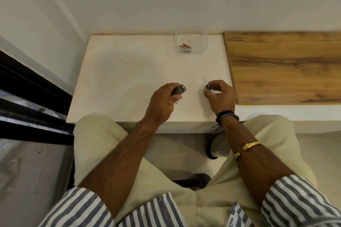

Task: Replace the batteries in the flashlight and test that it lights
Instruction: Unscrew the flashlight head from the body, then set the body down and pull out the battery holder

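Left hand [162,101] low over the white counter [129,72], fingers wrapped round the flashlight body [179,90], its open end facing right. Right hand [221,97] nearby, fingertips pinching the detached cap [208,87], apart from the body. Clear container [177,42] at the counter's far edge, brown batteries [185,46] inside.

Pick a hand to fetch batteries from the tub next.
Right, likely: right hand only pinches the cap, easily set down; left hand grips the body, open end ready for batteries from the tub.
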